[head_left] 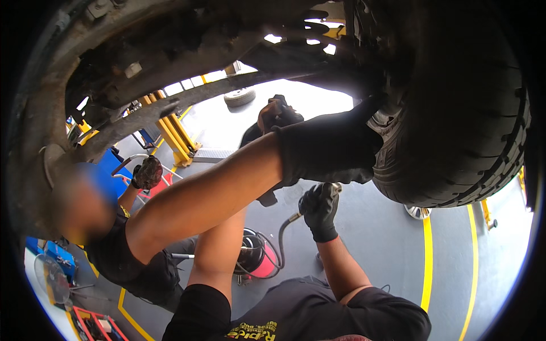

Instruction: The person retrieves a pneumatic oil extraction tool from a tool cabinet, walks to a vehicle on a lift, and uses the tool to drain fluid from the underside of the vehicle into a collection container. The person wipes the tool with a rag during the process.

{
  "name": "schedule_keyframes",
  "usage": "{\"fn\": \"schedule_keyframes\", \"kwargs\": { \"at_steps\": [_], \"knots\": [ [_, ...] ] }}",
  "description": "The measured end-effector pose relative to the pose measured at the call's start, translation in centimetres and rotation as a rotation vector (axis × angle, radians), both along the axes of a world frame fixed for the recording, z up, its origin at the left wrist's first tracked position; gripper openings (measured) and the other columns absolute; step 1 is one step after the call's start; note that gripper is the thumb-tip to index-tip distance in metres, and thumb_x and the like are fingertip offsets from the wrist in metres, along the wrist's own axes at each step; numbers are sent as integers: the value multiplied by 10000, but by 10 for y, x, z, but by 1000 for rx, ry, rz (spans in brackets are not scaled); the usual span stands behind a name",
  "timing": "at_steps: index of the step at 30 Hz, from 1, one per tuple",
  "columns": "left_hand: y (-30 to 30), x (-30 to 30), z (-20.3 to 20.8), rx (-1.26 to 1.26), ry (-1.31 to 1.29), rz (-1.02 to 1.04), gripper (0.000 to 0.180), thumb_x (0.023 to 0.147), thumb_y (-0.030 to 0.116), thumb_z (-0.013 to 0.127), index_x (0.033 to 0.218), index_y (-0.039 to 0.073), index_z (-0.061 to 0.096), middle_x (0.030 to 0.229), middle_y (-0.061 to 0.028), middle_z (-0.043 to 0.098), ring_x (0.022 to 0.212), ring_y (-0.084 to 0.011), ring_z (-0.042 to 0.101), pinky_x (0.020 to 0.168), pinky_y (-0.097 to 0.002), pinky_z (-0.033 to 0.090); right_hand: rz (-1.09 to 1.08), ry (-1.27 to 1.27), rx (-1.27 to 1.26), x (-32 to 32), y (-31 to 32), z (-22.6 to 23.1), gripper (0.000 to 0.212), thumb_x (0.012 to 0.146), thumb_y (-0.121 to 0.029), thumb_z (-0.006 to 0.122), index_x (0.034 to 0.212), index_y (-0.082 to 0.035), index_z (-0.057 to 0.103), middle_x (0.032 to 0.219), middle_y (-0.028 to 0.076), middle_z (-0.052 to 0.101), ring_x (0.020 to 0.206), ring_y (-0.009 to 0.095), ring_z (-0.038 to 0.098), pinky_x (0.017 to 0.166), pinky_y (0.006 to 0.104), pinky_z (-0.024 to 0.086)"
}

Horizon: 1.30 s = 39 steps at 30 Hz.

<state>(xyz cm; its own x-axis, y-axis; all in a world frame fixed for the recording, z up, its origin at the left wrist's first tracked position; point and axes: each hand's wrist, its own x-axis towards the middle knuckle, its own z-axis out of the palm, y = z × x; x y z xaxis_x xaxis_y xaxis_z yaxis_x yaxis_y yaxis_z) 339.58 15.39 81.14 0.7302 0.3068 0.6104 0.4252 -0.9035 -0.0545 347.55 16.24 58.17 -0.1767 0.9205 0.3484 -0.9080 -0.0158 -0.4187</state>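
Black grooved rubber tyre (455, 142) stood nearest, then a co-worker's bare forearm (222, 176), part-hiding the gloved left hand (277, 116), grip untellable; below-left of the tyre, the black-gloved right hand (319, 210) clasped a metal-ended dark-grey flexible hose (281, 234), liable to snag if that forearm dropped.

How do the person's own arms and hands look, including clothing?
Both sleeves are black and short, leaving the forearms bare. The right hand wears a dark, close-fitting glove with a black cuff. A co-worker's arm crosses the left forearm, so that hand's covering is unclear.
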Motion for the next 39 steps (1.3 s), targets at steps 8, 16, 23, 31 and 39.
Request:
{"fn": "schedule_keyframes", "kwargs": {
  "at_steps": [8,16,23,31,39],
  "knots": [
    [-13,-59,-53,-517,-901,26,317,991,219,595,1242,26,580,1112,-57,655,1062,-150,664,1061,-370,424,-8,318,68,-13,50,9,643,1017,-695,402,1020,-113,674,595,-17,401,489,135,398,469,355,387],
    [-63,-113,-91,-1196,-1241,124,325,1037,198,596,1292,-2,598,1127,-56,674,991,-122,659,882,-279,533,131,615,19,-19,58,12,687,980,-739,441,850,-109,683,541,-52,372,415,94,293,456,301,328],
    [-102,-161,-121,-1307,-1266,375,289,1009,179,585,1254,26,602,1042,-8,675,924,-100,669,829,-270,552,21,745,42,-30,53,40,666,994,-718,449,675,-134,484,515,-61,316,394,79,291,422,265,319],
    [-98,-165,-153,-1432,-1360,198,414,1011,185,599,1375,-6,549,1157,-50,672,1021,-130,654,902,-287,532,-27,806,78,-33,53,50,664,1009,-694,445,658,-131,475,506,-61,312,373,76,279,387,267,316],
    [-87,-175,-162,-1512,-1381,20,406,1004,143,611,1381,3,558,1203,-66,684,1060,-166,697,931,-324,575,-22,794,112,-33,57,49,638,1014,-677,457,673,-139,487,503,-67,329,375,69,313,391,248,333]
  ]
}}
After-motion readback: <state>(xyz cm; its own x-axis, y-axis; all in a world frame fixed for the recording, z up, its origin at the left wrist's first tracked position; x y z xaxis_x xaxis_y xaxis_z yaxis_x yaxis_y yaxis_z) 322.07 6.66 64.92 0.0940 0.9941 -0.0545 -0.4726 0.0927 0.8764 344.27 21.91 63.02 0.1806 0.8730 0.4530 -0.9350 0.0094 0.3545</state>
